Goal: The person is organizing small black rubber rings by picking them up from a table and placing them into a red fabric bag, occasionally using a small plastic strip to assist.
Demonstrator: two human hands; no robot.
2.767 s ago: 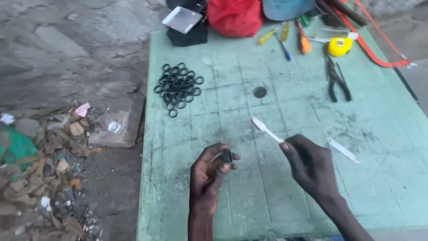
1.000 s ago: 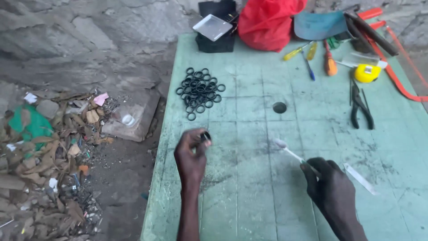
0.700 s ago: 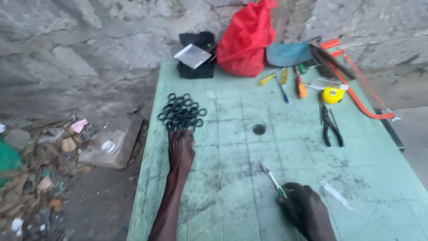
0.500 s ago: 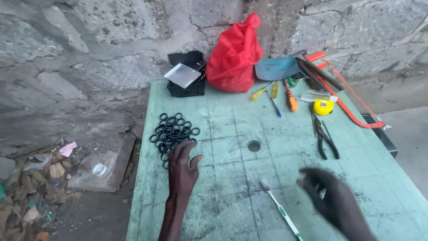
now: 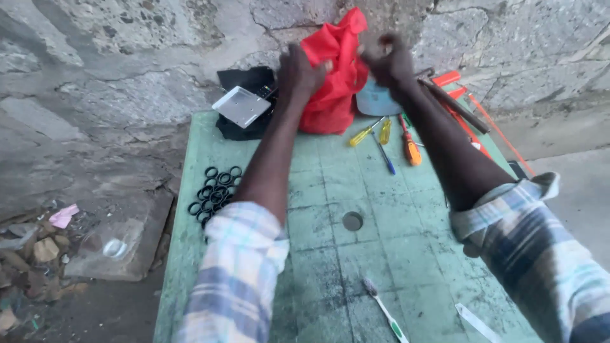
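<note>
Both my arms reach to the far edge of the green table (image 5: 387,254). My left hand (image 5: 297,71) grips the left side of a red cloth bag (image 5: 332,95) that stands against the stone wall. On the bag's upper right edge my right hand (image 5: 389,60) is closed and slightly blurred. A white toothbrush (image 5: 385,310) lies loose on the table's near part, away from both hands. A pile of black rubber rings (image 5: 213,194) lies at the table's left edge, beside my left forearm.
A black case with a flat silver box (image 5: 241,106) sits left of the bag. Screwdrivers (image 5: 410,146), a pen (image 5: 383,155), a blue pouch (image 5: 375,103) and red-handled tools (image 5: 454,95) lie at the right. A round hole (image 5: 352,221) marks the table's middle. Rubble (image 5: 44,248) covers the ground at left.
My right hand let go of the toothbrush, which now lies on the table. My left hand moved past the ring pile. Both hands went to the red bag, and the view tilted up.
</note>
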